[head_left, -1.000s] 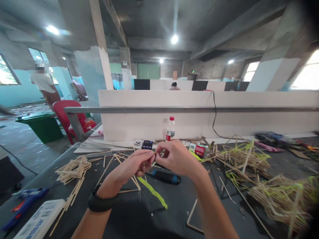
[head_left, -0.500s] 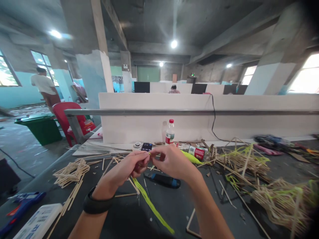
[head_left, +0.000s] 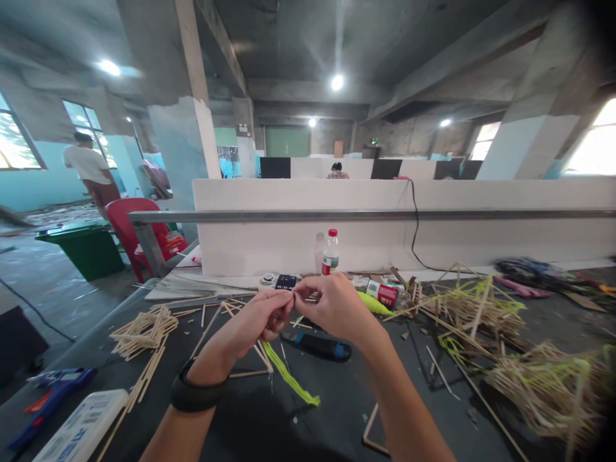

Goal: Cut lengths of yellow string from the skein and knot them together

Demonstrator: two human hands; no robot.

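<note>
Your left hand point(head_left: 262, 319) and right hand point(head_left: 330, 307) meet above the middle of the dark surface point(head_left: 332, 398), fingertips touching each other. The fingers of both hands are pinched closed on the upper end of a yellow-green cord point(head_left: 287, 375), which hangs from under your left hand and trails down to the surface toward the near edge. Whether a thin stick is also caught in the pinch is too small to tell. A black band point(head_left: 197, 393) sits on your left wrist.

Just beyond your hands lies a black tool with a blue tip point(head_left: 317, 346), and under your left hand a frame of wooden sticks point(head_left: 240, 350) rests flat. A stack of sticks point(head_left: 142, 328) lies near the left edge, with a blue glue gun point(head_left: 51, 388) and a white box point(head_left: 84, 427) at the near left corner. Toward the far edge stand a water bottle point(head_left: 330, 253), a small timer point(head_left: 285, 282) and a red can point(head_left: 385, 294). Tangled stick-and-cord structures point(head_left: 539, 378) crowd the right side. Well off to the left, another person point(head_left: 91, 170) stands by a red chair point(head_left: 139, 234).
</note>
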